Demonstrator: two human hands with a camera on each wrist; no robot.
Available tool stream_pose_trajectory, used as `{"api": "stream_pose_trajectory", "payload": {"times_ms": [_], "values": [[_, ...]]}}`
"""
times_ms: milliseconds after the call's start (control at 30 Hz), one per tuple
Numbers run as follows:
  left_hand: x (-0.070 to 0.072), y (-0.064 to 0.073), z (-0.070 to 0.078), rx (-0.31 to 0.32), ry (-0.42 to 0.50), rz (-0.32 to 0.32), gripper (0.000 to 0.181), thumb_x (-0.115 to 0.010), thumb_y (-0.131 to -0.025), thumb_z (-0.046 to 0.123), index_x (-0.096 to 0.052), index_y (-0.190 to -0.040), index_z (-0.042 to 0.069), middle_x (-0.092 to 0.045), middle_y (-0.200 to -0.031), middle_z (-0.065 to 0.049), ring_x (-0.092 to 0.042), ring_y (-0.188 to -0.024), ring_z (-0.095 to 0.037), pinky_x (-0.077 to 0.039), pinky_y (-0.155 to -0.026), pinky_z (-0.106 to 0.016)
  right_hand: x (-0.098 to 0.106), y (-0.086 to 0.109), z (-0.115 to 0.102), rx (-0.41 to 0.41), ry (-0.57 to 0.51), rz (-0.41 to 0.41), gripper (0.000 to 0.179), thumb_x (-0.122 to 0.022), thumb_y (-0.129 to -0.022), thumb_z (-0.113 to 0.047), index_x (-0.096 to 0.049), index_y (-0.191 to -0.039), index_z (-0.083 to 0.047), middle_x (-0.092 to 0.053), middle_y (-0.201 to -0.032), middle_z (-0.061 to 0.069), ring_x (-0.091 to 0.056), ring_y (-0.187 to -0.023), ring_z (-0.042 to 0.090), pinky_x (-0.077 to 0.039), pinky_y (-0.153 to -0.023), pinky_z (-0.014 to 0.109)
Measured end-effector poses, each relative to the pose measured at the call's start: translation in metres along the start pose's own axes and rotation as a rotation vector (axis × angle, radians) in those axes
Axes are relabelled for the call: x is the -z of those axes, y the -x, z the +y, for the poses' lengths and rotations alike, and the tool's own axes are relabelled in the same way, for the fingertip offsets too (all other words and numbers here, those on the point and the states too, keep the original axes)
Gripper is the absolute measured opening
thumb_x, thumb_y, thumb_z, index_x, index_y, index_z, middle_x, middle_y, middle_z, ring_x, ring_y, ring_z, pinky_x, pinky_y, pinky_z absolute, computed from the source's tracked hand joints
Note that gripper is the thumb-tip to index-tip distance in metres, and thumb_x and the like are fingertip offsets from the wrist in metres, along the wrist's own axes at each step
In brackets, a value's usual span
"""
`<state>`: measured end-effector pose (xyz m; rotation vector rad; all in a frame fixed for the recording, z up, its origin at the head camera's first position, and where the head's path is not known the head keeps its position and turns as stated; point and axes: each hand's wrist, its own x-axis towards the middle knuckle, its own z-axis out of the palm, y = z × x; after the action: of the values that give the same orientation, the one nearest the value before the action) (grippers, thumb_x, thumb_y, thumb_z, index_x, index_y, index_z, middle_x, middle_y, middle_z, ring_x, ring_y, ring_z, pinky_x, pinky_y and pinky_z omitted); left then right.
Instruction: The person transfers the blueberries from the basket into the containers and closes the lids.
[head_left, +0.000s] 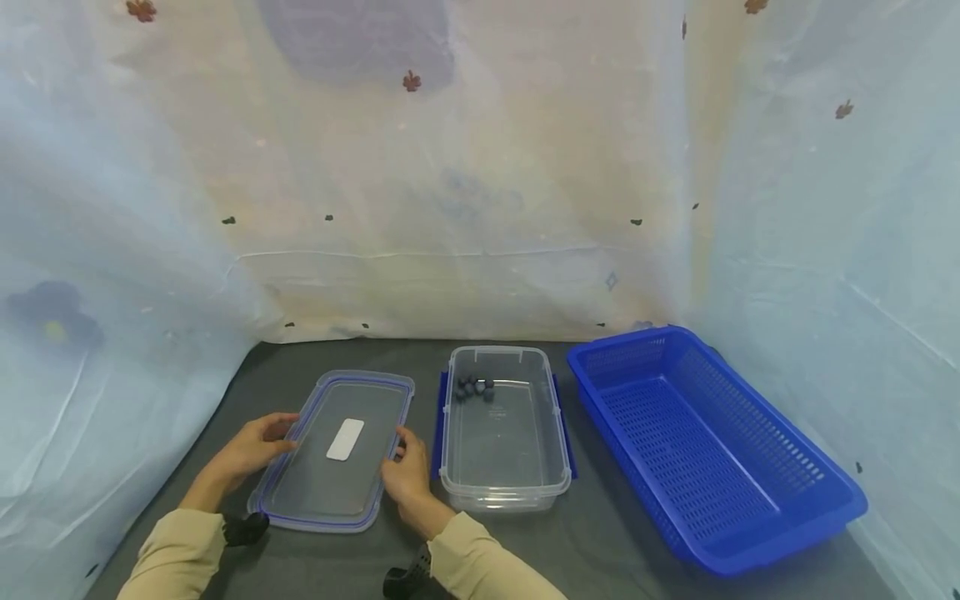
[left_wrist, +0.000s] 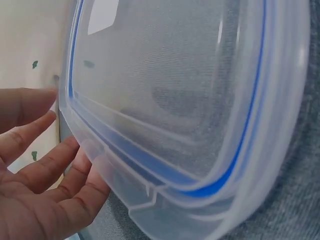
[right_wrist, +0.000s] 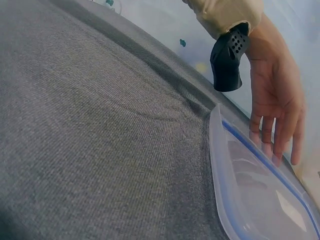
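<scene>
A clear rectangular lid (head_left: pixel 300 492) with a blue seal and a white label (head_left: pixel 346 439) lies between the two hands in the head view. My left hand (head_left: pixel 255 450) is at its left edge, fingers loosely extended; in the left wrist view some fingertips (left_wrist: pixel 97 182) show through the translucent side flap. At the right edge, my right hand (head_left: pixel 411 479) holds the rim with bent fingers; its own wrist view does not show it. The left hand (right_wrist: pixel 277 100) appears there instead, beyond the lid (right_wrist: pixel 255 195). A clear container (head_left: pixel 506 450) with several small dark round pieces (head_left: pixel 474 388) stands to the right.
A blue perforated basket (head_left: pixel 682 450) sits at the right of the grey cloth-covered table (head_left: pixel 600 550). Blue flaps (head_left: pixel 438 433) show along the container's sides. Pale patterned sheeting (head_left: pixel 480 167) closes off the back and both sides.
</scene>
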<state>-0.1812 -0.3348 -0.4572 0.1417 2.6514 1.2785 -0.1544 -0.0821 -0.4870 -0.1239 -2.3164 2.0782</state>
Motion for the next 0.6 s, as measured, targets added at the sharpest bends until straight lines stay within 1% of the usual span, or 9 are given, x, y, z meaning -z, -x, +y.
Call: {"api": "stream_pose_trajectory", "payload": {"times_ms": [100, 167, 233, 333, 433, 500, 600], "values": [[0.001, 0.001, -0.003, 0.024, 0.055, -0.023, 0.054, -0.058, -0.094, 0.002, -0.034, -0.139, -0.015, -0.032, -0.138, -0.044, -0.036, -0.125, -0.057, -0.046, -0.088, -0.060, 0.001, -0.001, 0.000, 0.003, -0.013, -0.004, 0.065, -0.052, -0.068, 0.018, -0.055, -0.130, 0.001, -0.053, -0.124, 0.013, -0.054, -0.106, 0.030, -0.052, -0.079, 0.033], [0.002, 0.003, -0.004, 0.015, 0.067, -0.025, 0.053, -0.057, -0.094, 0.001, -0.034, -0.139, -0.015, -0.031, -0.139, -0.044, -0.036, -0.124, -0.058, -0.046, -0.088, -0.059, 0.001, -0.002, -0.001, 0.005, -0.022, -0.004, 0.067, -0.051, -0.066, 0.019, -0.055, -0.131, 0.001, -0.053, -0.124, 0.013, -0.054, -0.106, 0.030, -0.052, -0.077, 0.032], [0.003, 0.005, -0.004, -0.002, 0.069, -0.010, 0.052, -0.057, -0.091, -0.004, -0.036, -0.138, -0.016, -0.032, -0.138, -0.043, -0.037, -0.123, -0.058, -0.047, -0.089, -0.057, 0.001, -0.002, -0.002, 0.000, -0.032, -0.008, 0.068, -0.050, -0.066, 0.020, -0.055, -0.132, 0.000, -0.053, -0.125, 0.012, -0.054, -0.105, 0.029, -0.052, -0.077, 0.031], [0.006, 0.009, -0.004, -0.028, 0.045, 0.024, 0.051, -0.054, -0.087, -0.011, -0.039, -0.136, -0.016, -0.035, -0.137, -0.042, -0.040, -0.121, -0.058, -0.050, -0.087, -0.051, 0.001, -0.003, -0.004, -0.003, -0.044, -0.016, 0.070, -0.049, -0.066, 0.021, -0.055, -0.132, -0.001, -0.052, -0.126, 0.011, -0.054, -0.105, 0.026, -0.052, -0.078, 0.032], [0.008, 0.012, -0.003, -0.036, 0.032, 0.051, 0.051, -0.052, -0.085, -0.015, -0.042, -0.135, -0.016, -0.038, -0.136, -0.041, -0.043, -0.119, -0.055, -0.052, -0.084, -0.045, 0.002, -0.004, -0.009, -0.013, -0.058, -0.022, 0.071, -0.049, -0.067, 0.021, -0.056, -0.133, -0.004, -0.053, -0.126, 0.009, -0.053, -0.105, 0.025, -0.051, -0.080, 0.032], [0.010, 0.015, -0.002, -0.033, 0.020, 0.065, 0.049, -0.053, -0.086, -0.014, -0.044, -0.134, -0.015, -0.040, -0.136, -0.040, -0.044, -0.119, -0.055, -0.052, -0.083, -0.045, 0.002, -0.005, -0.012, -0.014, -0.065, -0.031, 0.070, -0.049, -0.068, 0.021, -0.056, -0.133, -0.005, -0.053, -0.127, 0.009, -0.053, -0.106, 0.024, -0.051, -0.081, 0.033], [0.013, 0.019, 0.000, -0.036, 0.002, 0.075, 0.044, -0.054, -0.090, -0.011, -0.045, -0.133, -0.015, -0.040, -0.135, -0.040, -0.044, -0.118, -0.056, -0.052, -0.083, -0.049, 0.003, -0.007, -0.017, -0.012, -0.070, -0.045, 0.068, -0.051, -0.069, 0.019, -0.057, -0.132, -0.005, -0.053, -0.127, 0.008, -0.055, -0.107, 0.025, -0.052, -0.079, 0.033]]}}
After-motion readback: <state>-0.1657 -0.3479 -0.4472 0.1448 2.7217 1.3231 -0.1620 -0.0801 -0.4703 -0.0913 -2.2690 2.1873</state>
